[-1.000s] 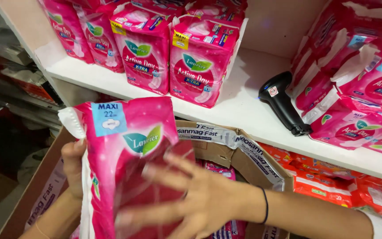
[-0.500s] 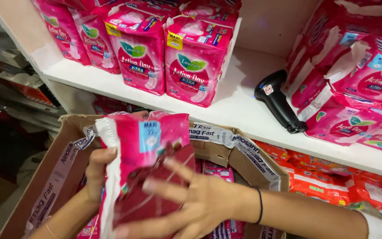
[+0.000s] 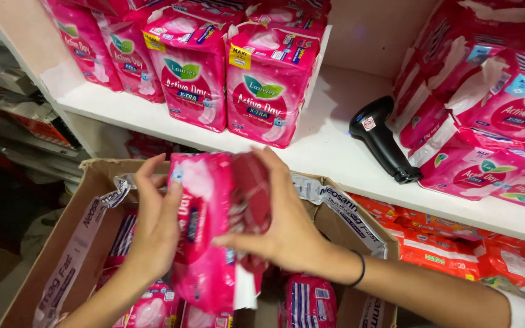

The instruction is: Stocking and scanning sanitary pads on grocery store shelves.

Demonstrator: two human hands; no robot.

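Pink pack (image 3: 205, 243) stands upright, long axis vertical, clamped between both hands' fingers (image 3: 165, 200).

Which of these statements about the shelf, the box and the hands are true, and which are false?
1. Both hands, left hand and right hand, hold one pink pack. True.
2. The pack is held above an open cardboard box. True.
3. The black handheld scanner lies inside the box. False: it lies on the white shelf.
4. The shelf holds only blue packs. False: pink upright packs stand on it.
5. The right wrist wears a thin dark band. True.
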